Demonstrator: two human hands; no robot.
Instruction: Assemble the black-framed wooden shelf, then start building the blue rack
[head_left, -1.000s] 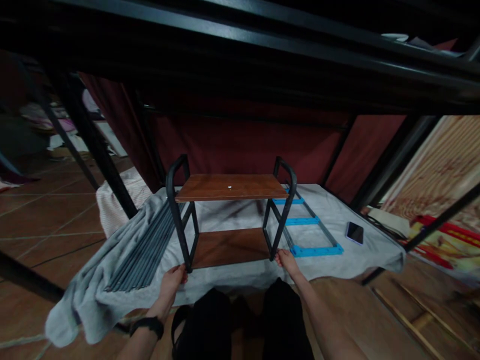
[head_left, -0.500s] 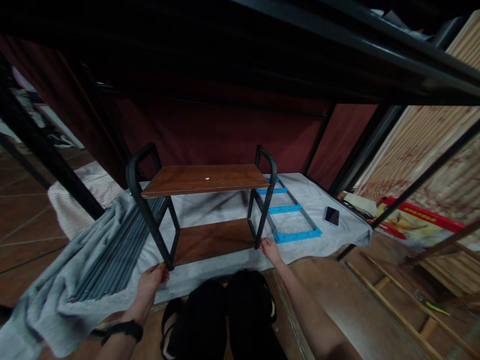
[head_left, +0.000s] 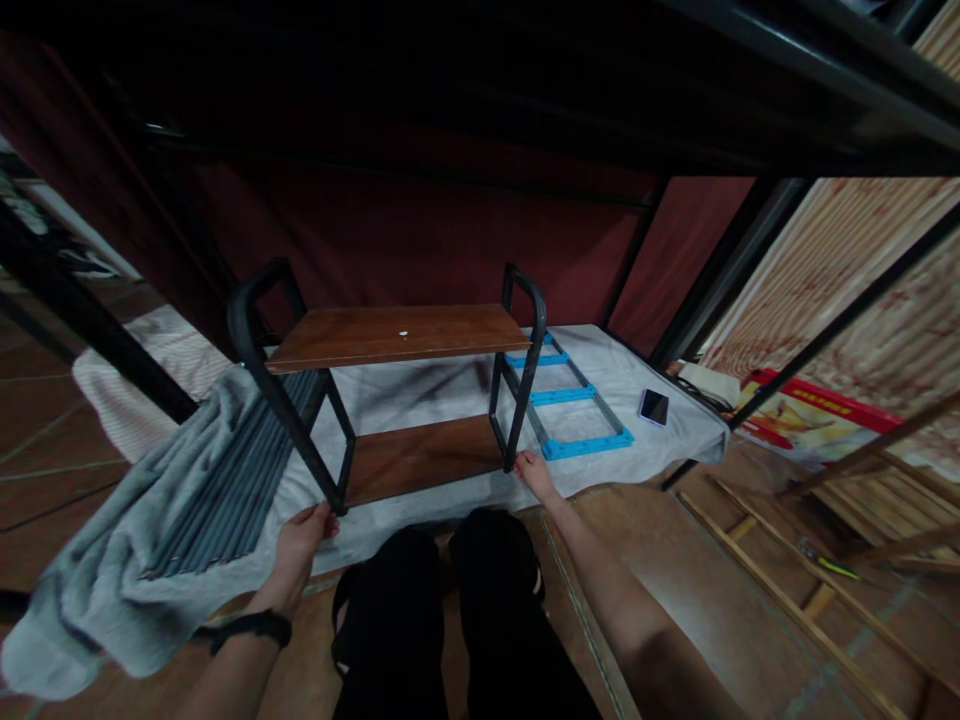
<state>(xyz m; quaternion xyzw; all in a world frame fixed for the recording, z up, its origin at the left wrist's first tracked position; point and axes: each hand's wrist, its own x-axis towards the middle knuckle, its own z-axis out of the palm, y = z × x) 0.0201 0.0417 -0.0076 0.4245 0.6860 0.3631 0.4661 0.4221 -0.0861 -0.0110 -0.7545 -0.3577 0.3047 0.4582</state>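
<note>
A small two-tier shelf (head_left: 397,332) with brown wooden boards and black metal side frames stands upright on a grey cloth-covered surface (head_left: 420,385). My left hand (head_left: 304,535) is at the foot of its left front leg, fingers curled against it. At the foot of the right front leg, my right hand (head_left: 534,472) has its fingers closed on the metal. A small white spot lies on the upper board. Right of the shelf is a blue-and-grey frame (head_left: 589,447) lying flat. Several grey tubes (head_left: 225,490) lie side by side on the left.
A phone (head_left: 654,407) lies on the cloth at right. Overhead runs a dark bed frame (head_left: 480,120), with a dark red curtain (head_left: 420,235) behind. On the floor at right are a wooden ladder-like frame (head_left: 780,590) and a red-and-yellow box (head_left: 810,420).
The view has tilted slightly, so everything sits a little higher and further left in the picture. Both hands stay at the shelf's front feet, and the shelf has not visibly moved on the cloth.
</note>
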